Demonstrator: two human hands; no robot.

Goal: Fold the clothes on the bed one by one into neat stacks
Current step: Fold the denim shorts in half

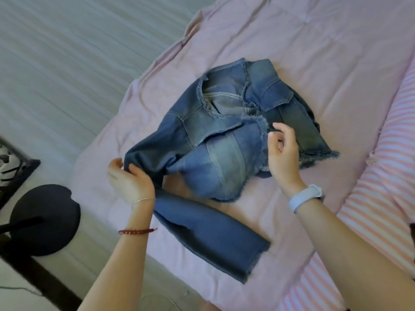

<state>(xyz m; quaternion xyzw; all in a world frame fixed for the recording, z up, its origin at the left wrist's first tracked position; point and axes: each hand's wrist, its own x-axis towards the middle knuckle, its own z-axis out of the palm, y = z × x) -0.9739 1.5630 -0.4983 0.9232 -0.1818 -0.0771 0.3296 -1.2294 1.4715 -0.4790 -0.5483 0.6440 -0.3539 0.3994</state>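
1. The left hand (128,180) grips a fold of the blue denim jacket with frayed edges (224,135) at the shoulder end of one sleeve, fingers curled round the thick cloth.
2. The right hand (284,153) hovers over the jacket's front opening, thumb and forefinger nearly together at the fringed front edge; whether they actually pinch the fabric cannot be told.
3. The jacket lies face up and rumpled in the middle of the pale pink bedspread (314,52), collar away from the person, flap pockets on both chest panels, washed lighter along the seams.
4. Its near sleeve (208,236) stretches flat toward the person and ends in a raw, fringed cuff.
5. The left wrist wears a thin silver chain and a dark red beaded bracelet (137,231); the right wrist wears a light blue smooth band (305,198).
6. A pink-and-white striped cloth (370,209) lies along the right of the bedspread.
7. Left of the bed is a pale wood-grain floor (56,63) with a round black stand base (45,218) on it.
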